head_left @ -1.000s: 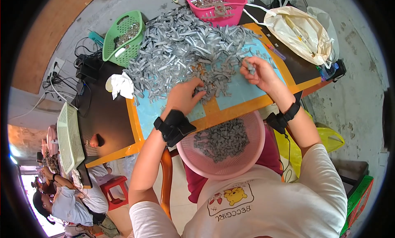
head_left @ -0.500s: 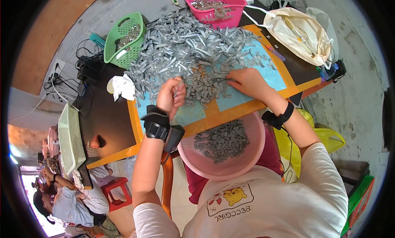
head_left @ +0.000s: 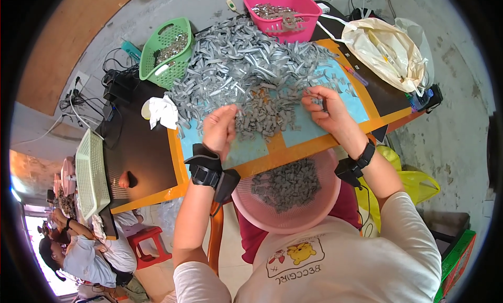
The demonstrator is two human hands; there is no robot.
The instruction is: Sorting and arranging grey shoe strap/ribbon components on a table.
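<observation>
A big heap of long, shiny grey strips (head_left: 246,51) covers the back of the table. In front of it lies a smaller pile of short matte grey pieces (head_left: 264,117). My left hand (head_left: 219,129) is closed in a pinch at the left side of the small pile; what its fingers hold, if anything, is too small to tell. To the right of that pile, my right hand (head_left: 329,111) is raised with curled fingers, and a dark grey piece shows in them. Below the table edge, a pink mesh basin (head_left: 246,208) on my lap holds many short grey pieces.
A green basket (head_left: 148,67) and a bright pink basket (head_left: 309,22), both with shiny metal bits, stand behind the heap. A cream bag (head_left: 414,67) lies at the back right. Crumpled tissue (head_left: 163,111) and a pale green tray (head_left: 91,172) are on the left. Another person (head_left: 86,261) sits far left.
My right hand has lifted off the pile and moved right, its fingers now curled toward me. My left hand has turned slightly, with its fingertips toward the small pile. The view has shifted a little.
</observation>
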